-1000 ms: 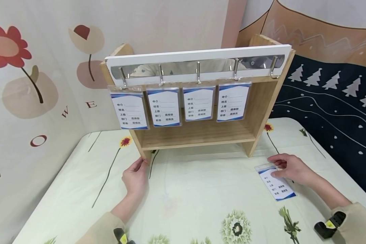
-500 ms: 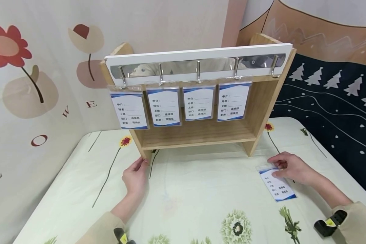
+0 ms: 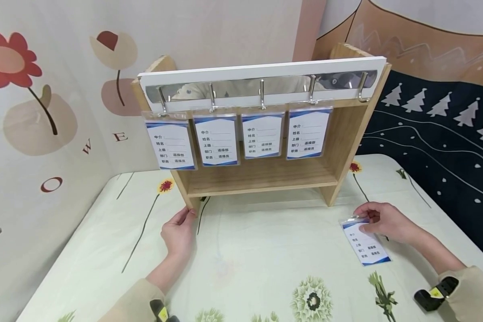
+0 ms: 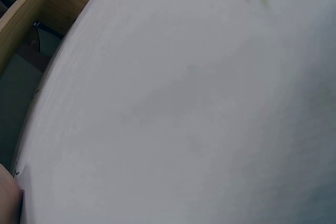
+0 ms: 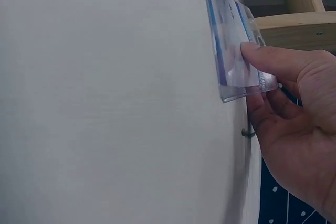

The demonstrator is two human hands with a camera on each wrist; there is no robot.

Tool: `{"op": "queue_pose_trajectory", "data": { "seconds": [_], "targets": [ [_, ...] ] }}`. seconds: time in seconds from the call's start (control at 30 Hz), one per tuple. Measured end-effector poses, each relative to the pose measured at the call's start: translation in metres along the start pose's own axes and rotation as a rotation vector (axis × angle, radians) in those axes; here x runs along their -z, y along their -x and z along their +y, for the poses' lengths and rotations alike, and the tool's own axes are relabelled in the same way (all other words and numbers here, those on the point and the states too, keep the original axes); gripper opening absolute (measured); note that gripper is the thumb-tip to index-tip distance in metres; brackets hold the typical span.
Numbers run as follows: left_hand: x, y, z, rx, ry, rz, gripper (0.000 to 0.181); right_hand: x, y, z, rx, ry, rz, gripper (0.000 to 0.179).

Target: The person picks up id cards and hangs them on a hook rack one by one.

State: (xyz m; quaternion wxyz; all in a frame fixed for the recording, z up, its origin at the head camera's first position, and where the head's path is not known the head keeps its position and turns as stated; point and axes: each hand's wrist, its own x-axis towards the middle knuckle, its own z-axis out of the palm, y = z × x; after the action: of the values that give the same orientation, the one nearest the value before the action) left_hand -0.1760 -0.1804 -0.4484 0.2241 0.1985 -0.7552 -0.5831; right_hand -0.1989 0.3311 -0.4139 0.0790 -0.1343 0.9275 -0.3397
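At the lower left of the wooden shelf (image 3: 261, 176), my left hand (image 3: 179, 235) pinches the foot of its side panel between thumb and fingers. On the right, my right hand (image 3: 390, 223) holds an ID badge (image 3: 368, 250) in a clear plastic sleeve by its top edge. The right wrist view shows the thumb on one face of the badge (image 5: 233, 56) and fingers behind it. Several matching badges (image 3: 217, 141) hang in a row from metal hooks (image 3: 261, 94) on the shelf's white rail (image 3: 261, 70). The rightmost hook (image 3: 362, 87) bears no badge.
A pale flowered cloth (image 3: 265, 250) covers the table under the shelf. Behind stands a printed curtain (image 3: 225, 36), with a dark tree-patterned section (image 3: 434, 134) at the right. Only a little of the shelf (image 4: 31, 9) shows in the left wrist view.
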Motion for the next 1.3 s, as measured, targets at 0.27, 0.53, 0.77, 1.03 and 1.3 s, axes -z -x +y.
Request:
{"op": "queue_pose_trajectory", "data": {
  "seconds": [0.27,0.53,0.77,1.03,1.3],
  "targets": [
    [0.0,0.001,0.0,-0.006,0.0,0.003,0.029,-0.001,0.001,0.001,0.005,-0.022,0.012,0.034],
    [0.0,0.001,0.0,0.003,-0.004,-0.001,0.03,-0.004,-0.001,-0.003,0.022,-0.066,0.041,0.029],
    [0.0,0.0,0.0,-0.006,0.011,0.008,0.029,-0.006,-0.002,-0.007,0.044,-0.081,0.061,0.026],
    [-0.001,0.0,0.0,-0.017,0.012,0.012,0.029,-0.003,-0.003,-0.015,0.083,-0.089,0.074,0.023],
    [0.0,0.001,0.001,-0.009,0.017,0.007,0.029,-0.002,-0.003,-0.024,0.108,-0.101,0.117,0.023]
  ]
}}
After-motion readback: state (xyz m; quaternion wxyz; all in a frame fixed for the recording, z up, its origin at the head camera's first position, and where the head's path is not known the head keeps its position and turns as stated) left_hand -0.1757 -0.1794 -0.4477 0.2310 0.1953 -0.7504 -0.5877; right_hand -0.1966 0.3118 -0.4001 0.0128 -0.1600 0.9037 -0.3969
